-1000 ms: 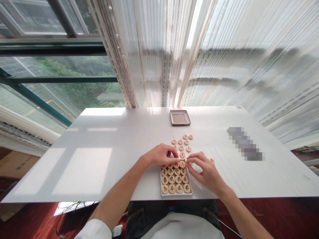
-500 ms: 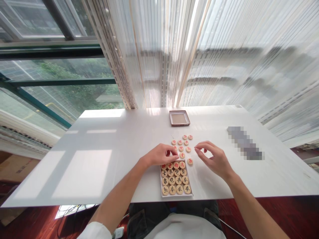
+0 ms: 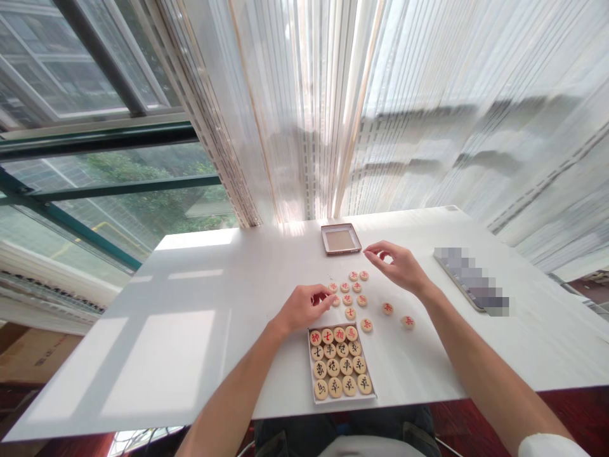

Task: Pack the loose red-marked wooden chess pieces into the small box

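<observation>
My left hand [image 3: 304,306] reaches over the table with bent fingers, thumb and fingertips together at the left edge of a red-lettered Chinese chess piece [image 3: 336,301]. My right hand [image 3: 397,263] hovers beside the right corner of a shallow brown-edged box lid [image 3: 341,240]. Its thumb and forefinger are pinched; whether anything small is between them I cannot make out. In front of my left hand sits a white box [image 3: 374,388] with rows of round wooden pieces, the far row red, the others black. More red pieces [image 3: 347,299] lie loose beyond the box.
Two red soldier pieces [image 3: 408,322] lie apart under my right forearm. A blurred-out grey object [image 3: 471,279] rests at the table's right. Sheer curtains [image 3: 304,127] hang behind the far edge of the white table [image 3: 171,304], with a window on the left.
My right hand has moved away from me, up to the lid's corner, uncovering two red pieces on the right. My left hand has shifted slightly off the box's far edge. The view has tilted up.
</observation>
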`<state>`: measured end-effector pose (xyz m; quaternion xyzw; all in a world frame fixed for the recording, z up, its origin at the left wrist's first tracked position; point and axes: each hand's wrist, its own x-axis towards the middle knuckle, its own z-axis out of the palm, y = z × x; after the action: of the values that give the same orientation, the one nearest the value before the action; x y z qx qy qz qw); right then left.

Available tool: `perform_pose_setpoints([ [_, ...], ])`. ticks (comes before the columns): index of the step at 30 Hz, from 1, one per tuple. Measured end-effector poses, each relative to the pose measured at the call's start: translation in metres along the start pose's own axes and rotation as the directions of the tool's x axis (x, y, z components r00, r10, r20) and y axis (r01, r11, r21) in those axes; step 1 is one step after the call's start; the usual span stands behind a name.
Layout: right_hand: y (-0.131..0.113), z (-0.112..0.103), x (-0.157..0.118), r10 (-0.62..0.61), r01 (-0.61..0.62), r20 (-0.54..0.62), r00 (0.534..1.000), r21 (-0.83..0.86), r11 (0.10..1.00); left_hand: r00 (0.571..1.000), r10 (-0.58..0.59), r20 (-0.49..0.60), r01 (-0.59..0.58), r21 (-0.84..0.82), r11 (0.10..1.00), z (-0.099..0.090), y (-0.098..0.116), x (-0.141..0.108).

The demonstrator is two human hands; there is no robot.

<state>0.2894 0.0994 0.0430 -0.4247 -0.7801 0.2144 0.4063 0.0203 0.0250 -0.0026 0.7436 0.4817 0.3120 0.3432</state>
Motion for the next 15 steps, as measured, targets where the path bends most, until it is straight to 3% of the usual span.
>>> perform_pose_setpoints([
  [8, 0.042, 0.008, -0.014, 0.139, -0.132, 0.285, 0.949, -0.042, 0.990, 1.000, -0.017, -0.021, 0.018, 0.013, 1.000, 0.002, -0.003, 0.000],
  [15, 0.046, 0.014, -0.017, 0.130, -0.124, 0.310, 0.942, -0.038, 0.992, 0.999, -0.017, -0.030, 0.017, 0.013, 1.000, 0.004, -0.005, 0.001],
])
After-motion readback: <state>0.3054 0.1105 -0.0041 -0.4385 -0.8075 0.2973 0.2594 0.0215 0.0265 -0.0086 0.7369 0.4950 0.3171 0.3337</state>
